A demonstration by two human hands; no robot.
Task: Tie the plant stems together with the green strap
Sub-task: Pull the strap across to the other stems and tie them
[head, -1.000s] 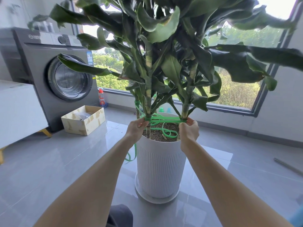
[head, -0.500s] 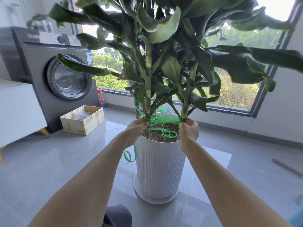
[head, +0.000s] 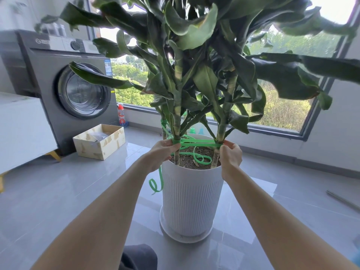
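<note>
Where the white ribbed pot (head: 192, 201) is stood on its saucer (head: 183, 238) on the grey tiled floor, everything else can be placed against it. Far to the left of the pot a white cabinet (head: 21, 129) is seen, then a grey washing machine (head: 74, 90). Nearer the pot on the same side an open cardboard box (head: 99, 142) is set on the floor, and a red-capped bottle (head: 121, 115) is stood behind the box by the window. At the pot's left rim the left hand (head: 161, 152) is held, its fingers curled and pinching the green strap (head: 198, 141) where it is wound round the left stem (head: 177, 117). From there the strap is drawn taut above the soil, across the pot's mouth, to the right stem (head: 224, 123). A slack loop is laid on the soil inside the pot, and a loose tail is hung down outside the pot's left wall, curled at its end. At the pot's right rim the right hand (head: 230, 158) is held, its fingers closed on the strap against the right stem. Well to the right of the pot a thin metal rod (head: 342, 200) is left on the floor.
</note>
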